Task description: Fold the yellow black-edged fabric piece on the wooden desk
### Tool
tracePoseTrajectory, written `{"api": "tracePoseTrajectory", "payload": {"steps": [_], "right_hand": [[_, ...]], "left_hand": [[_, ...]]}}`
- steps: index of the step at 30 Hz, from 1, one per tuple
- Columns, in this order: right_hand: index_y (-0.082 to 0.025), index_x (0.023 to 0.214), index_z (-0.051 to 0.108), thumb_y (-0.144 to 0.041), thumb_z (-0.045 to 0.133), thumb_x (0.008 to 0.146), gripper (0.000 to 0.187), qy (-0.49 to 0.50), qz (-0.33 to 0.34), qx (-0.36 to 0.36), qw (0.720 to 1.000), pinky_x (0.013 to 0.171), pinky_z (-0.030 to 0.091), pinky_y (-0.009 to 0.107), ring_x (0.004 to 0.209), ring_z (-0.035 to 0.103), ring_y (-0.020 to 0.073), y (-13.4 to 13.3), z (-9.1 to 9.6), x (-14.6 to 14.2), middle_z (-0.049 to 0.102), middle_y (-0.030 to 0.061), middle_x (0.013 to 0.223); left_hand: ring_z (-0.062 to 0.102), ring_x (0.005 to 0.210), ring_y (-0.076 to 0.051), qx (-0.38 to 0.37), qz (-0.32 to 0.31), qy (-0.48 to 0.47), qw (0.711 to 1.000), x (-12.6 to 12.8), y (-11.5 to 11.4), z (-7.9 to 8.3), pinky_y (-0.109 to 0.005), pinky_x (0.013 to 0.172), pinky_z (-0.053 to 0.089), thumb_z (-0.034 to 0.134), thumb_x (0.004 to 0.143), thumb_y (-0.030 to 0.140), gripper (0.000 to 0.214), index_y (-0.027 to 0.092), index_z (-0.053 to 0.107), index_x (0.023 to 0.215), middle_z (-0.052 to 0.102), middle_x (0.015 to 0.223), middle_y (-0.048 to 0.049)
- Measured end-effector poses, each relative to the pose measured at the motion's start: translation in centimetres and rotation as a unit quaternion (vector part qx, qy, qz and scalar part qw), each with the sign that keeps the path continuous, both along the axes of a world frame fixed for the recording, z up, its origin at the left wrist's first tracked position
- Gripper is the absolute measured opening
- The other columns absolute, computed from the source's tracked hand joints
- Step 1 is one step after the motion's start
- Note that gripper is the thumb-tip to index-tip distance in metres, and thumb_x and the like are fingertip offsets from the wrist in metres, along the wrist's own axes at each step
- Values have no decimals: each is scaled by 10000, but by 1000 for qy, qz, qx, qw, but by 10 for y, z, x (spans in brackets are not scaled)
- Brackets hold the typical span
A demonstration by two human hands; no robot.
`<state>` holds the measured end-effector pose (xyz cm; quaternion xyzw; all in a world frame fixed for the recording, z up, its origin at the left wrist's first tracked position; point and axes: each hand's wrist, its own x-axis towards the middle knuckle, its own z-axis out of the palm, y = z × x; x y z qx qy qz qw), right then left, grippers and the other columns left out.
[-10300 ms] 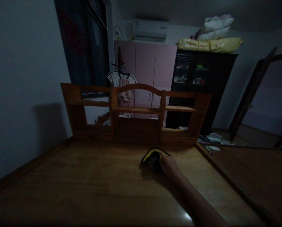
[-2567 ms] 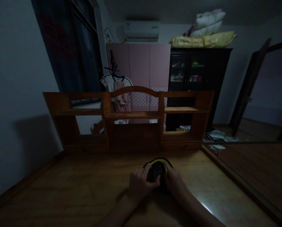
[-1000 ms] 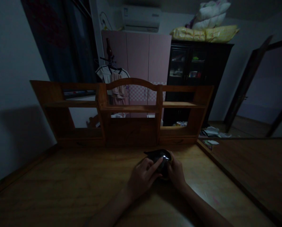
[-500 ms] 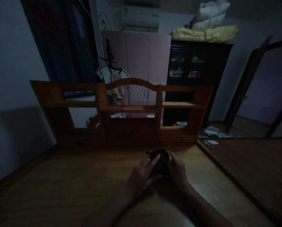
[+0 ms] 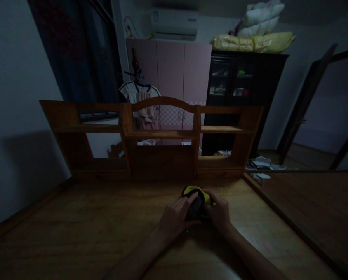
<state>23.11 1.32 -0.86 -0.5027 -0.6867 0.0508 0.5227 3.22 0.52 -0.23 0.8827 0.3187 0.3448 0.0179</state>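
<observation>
A small black pouch-like item with a yellow inner side (image 5: 205, 195) is between my hands, just above or on the wooden desk (image 5: 104, 217); its exact kind is hard to make out in the dim light. My left hand (image 5: 175, 214) grips its left side, the index finger lying over a dark grey part (image 5: 195, 206) in the middle. From the right, my right hand (image 5: 219, 210) has its fingers closed on the yellow-and-black edge. The underside of the item is hidden by my hands and shadow.
A wooden shelf unit (image 5: 159, 134) stands along the desk's back edge. A raised wooden rim (image 5: 279, 217) borders the right side, with a darker wooden surface (image 5: 316, 206) beyond. A wall (image 5: 25, 155) closes off the left.
The item has opened out or turned, so that much more of its yellow side now shows at the top. Both hands stay in nearly the same place, fingers shifted slightly.
</observation>
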Motion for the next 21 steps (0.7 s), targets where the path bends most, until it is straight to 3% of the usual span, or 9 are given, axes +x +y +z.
{"api": "tracePoseTrajectory", "payload": {"steps": [14, 17, 21], "right_hand": [[-206, 1032, 687, -160, 580, 740, 314, 61, 20, -26, 998, 698, 512, 244, 785, 686, 198, -7, 9, -5, 747, 19, 887], [-183, 941, 687, -243, 589, 817, 169, 78, 49, -42, 995, 629, 482, 217, 708, 652, 175, -10, 12, -10, 717, 4, 793], [-166, 877, 674, -296, 539, 881, 187, 90, 114, -79, 986, 573, 464, 199, 664, 626, 163, -11, 13, -16, 689, -10, 734]], "left_hand": [[676, 932, -245, 87, 38, -46, 994, 1, 2, -10, -343, 789, 556, 578, 852, 619, 804, 186, 261, 1450, 662, 1073, -117], [675, 946, -238, 119, 47, -59, 990, -1, 1, -11, -336, 798, 561, 563, 878, 593, 766, 173, 267, 1446, 659, 1082, -125], [668, 958, -246, 149, 51, -60, 986, -4, 2, -13, -363, 794, 569, 581, 885, 559, 756, 179, 256, 1451, 645, 1122, -125]]}}
